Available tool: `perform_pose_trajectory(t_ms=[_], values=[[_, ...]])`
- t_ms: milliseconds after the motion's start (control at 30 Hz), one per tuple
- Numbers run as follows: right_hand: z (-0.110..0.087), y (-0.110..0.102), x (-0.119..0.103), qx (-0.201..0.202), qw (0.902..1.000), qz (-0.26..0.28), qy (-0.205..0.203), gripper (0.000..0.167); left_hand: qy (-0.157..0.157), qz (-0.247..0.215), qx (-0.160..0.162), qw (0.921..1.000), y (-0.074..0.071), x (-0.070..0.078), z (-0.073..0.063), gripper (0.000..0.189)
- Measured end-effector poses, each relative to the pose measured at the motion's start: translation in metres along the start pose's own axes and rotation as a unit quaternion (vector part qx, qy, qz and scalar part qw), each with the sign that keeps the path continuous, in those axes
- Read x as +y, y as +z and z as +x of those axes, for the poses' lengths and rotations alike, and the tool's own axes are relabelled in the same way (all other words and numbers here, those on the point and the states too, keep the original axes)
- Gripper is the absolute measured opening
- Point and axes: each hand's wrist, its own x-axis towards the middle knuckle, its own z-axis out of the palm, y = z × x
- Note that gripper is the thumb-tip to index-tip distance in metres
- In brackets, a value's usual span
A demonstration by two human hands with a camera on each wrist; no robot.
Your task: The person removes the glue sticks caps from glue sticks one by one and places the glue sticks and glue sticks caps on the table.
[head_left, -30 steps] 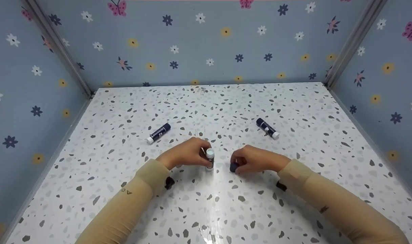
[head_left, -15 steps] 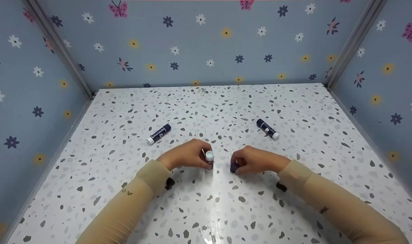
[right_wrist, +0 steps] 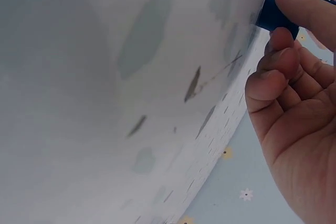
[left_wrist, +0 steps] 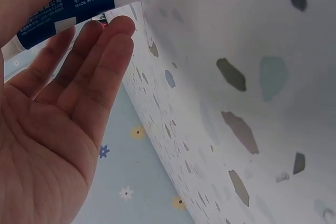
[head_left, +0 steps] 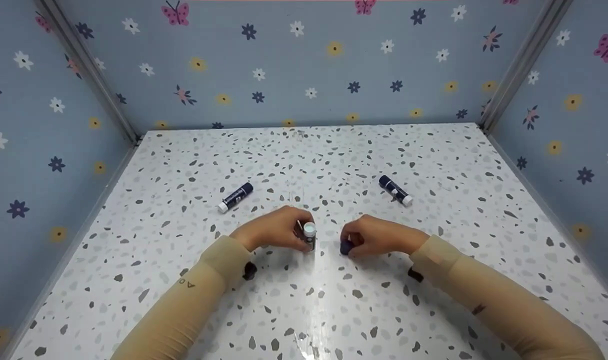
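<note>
Near the middle of the table, my left hand [head_left: 283,227] holds an uncapped glue stick [head_left: 310,235] upright between thumb and fingers. Its pale top faces up in the head view. In the left wrist view the glue stick [left_wrist: 79,4] shows a dark blue printed label, and its white base meets the tabletop. A short way to the right, my right hand [head_left: 376,234] pinches a dark blue cap [head_left: 346,247] at the table surface. The right wrist view shows the cap [right_wrist: 275,14] between thumb and fingertips, with part of the glue stick behind it.
Two capped glue sticks lie on the speckled white table [head_left: 304,160]: one glue stick [head_left: 235,197] at the back left, another glue stick [head_left: 395,190] at the back right. Blue flowered panels [head_left: 284,55] enclose the back and both sides.
My left hand has come down very slightly with the glue stick. The right hand stays in place with the cap, and the two lying glue sticks have not moved.
</note>
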Motion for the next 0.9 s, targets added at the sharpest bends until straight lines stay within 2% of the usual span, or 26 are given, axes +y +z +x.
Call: perform_pose_trajectory(t_ms=[267,667,900], values=[[-0.003,-0.006,-0.002,-0.002,1.0,0.001,0.009,0.045,-0.01,0.017,-0.001,0.9998,-0.006,-0.002,-0.001,0.041],[-0.007,-0.023,-0.006,0.016,0.9996,-0.015,-0.017,0.045,-0.012,0.041,-0.007,0.9991,-0.022,0.004,-0.004,0.044],[-0.009,-0.033,-0.008,0.031,0.999,-0.019,-0.025,0.042,-0.018,0.038,0.008,0.9991,-0.033,0.007,-0.008,0.046]])
